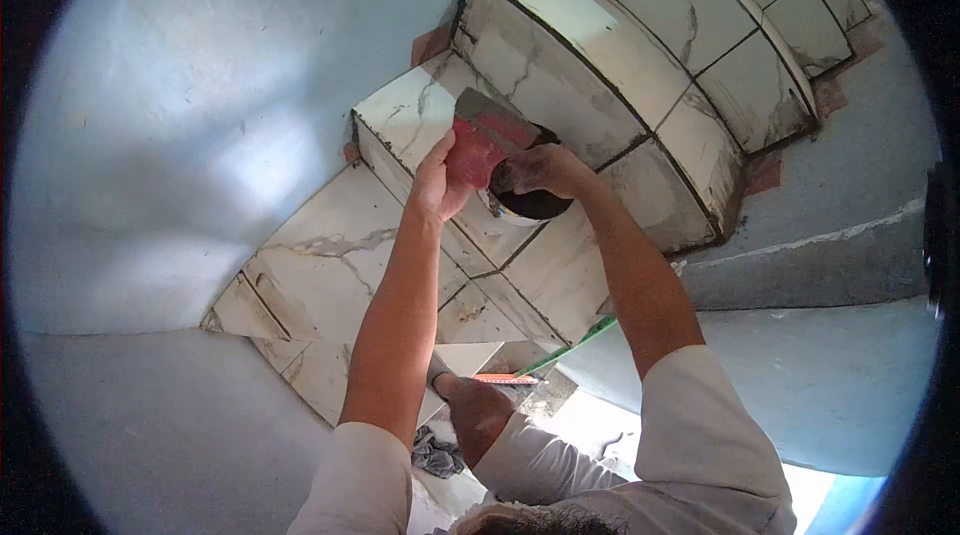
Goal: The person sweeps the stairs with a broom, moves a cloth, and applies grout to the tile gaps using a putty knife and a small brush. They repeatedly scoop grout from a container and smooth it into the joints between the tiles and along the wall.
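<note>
The blue wall (150,135) fills the left of the view, and against it rise tiled steps (560,85) in white marble-look tile with dark joints; three treads can be counted, though the lowest is partly hidden by the arms. On the middle step sits one small bowl (530,203) of dark grout or adhesive.

The left hand (440,180) has its grip closed around the lower edge of one red float (485,145), held tilted over the step with dark paste on its upper end. The right hand (540,170) hovers over the bowl with fingers curled in; whether this grip holds a tool or just paste cannot be told, since the fingers hide it.

Loading the float appears to be the step in hand. It would go best with the float kept close above the bowl so drips fall back in, with a modest load spread along the working edge, and with the float held flat enough that nothing slides onto the clean tile faces.

Lower down lie one green-and-orange level (560,355) and one grey rag (435,455) on the floor.
</note>
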### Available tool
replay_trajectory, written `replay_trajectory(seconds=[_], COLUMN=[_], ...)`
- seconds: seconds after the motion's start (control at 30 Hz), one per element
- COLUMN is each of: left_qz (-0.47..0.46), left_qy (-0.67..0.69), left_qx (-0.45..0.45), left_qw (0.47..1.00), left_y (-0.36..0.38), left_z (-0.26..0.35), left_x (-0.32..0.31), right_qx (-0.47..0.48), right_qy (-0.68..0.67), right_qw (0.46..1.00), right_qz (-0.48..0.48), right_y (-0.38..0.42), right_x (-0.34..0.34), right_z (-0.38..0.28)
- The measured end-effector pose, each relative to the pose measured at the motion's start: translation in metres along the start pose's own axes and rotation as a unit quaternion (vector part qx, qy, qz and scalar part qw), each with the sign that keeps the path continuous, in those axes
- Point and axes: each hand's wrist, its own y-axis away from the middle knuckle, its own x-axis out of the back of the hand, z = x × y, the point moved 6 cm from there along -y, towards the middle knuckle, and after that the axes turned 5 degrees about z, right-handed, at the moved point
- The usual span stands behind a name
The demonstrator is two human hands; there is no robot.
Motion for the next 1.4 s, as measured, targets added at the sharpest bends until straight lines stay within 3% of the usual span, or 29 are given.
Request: replay_trajectory(seconds=[0.07,0.17,0.2,0.27,0.33,0.47,0.53,0.57,0.6,0.7,0.8,0.83,0.9,0.93,0.97,1.03,1.1,1.13,1.33,1.4], left_qz=[-0.002,-0.051,-0.026,0.016,0.168,0.365,0.435,0.444,0.467,0.556,0.600,0.564,0.646,0.620,0.643,0.600,0.631,0.602,0.591,0.593], left_qy=[0.031,0.042,0.020,0.001,-0.079,-0.058,-0.031,-0.004,0.002,0.035,-0.038,-0.022,-0.112,-0.093,-0.059,0.022,0.010,0.023,0.037,0.014], left_qx=[-0.011,-0.108,-0.132,-0.181,-0.261,-0.306,-0.328,-0.352,-0.375,-0.376,-0.271,-0.301,-0.192,-0.225,-0.195,-0.226,-0.182,-0.192,-0.201,-0.187], left_qw=[0.999,0.992,0.991,0.983,0.947,0.877,0.838,0.824,0.801,0.741,0.752,0.768,0.730,0.746,0.738,0.767,0.754,0.774,0.780,0.783], left_y=[0.009,0.045,0.072,0.134,0.219,0.419,0.504,0.534,0.563,0.624,0.662,0.666,0.666,0.668,0.669,0.665,0.663,0.663,0.649,0.648], left_z=[0.012,0.056,0.071,0.090,0.104,0.066,0.032,0.014,-0.009,-0.067,-0.133,-0.152,-0.158,-0.171,-0.189,-0.201,-0.202,-0.204,-0.193,-0.190], left_x=[-0.003,-0.006,0.000,0.013,0.043,0.162,0.179,0.178,0.186,0.201,0.231,0.237,0.219,0.223,0.231,0.227,0.222,0.222,0.219,0.223], right_qx=[-0.018,-0.038,-0.043,-0.053,0.086,0.195,0.223,0.228,0.284,0.323,0.309,0.282,0.250,0.245,0.241,0.228,0.215,0.210,0.184,0.075], right_qy=[-0.001,0.057,0.112,0.155,0.158,0.117,0.130,0.062,0.013,-0.023,-0.009,-0.013,-0.020,-0.005,0.010,0.002,-0.003,-0.007,0.027,-0.053], right_qw=[0.999,0.992,0.982,0.979,0.979,0.973,0.962,0.964,0.953,0.942,0.950,0.959,0.968,0.969,0.969,0.972,0.975,0.975,0.979,0.993], right_qz=[0.028,0.103,0.148,0.119,0.098,-0.023,-0.091,-0.121,-0.106,-0.091,-0.038,-0.011,0.015,0.032,0.051,0.059,0.065,0.079,0.081,0.071], right_y=[0.021,0.063,0.077,0.093,0.099,0.081,0.074,0.072,0.066,0.041,0.004,-0.008,-0.030,-0.041,-0.054,-0.071,-0.083,-0.088,-0.106,-0.110], right_x=[0.018,0.042,0.046,0.035,0.000,-0.128,-0.216,-0.253,-0.297,-0.419,-0.529,-0.554,-0.594,-0.610,-0.624,-0.640,-0.650,-0.652,-0.653,-0.654], right_z=[-0.022,-0.073,-0.091,-0.133,-0.178,-0.269,-0.301,-0.324,-0.334,-0.364,-0.368,-0.370,-0.373,-0.373,-0.372,-0.377,-0.382,-0.384,-0.403,-0.396])
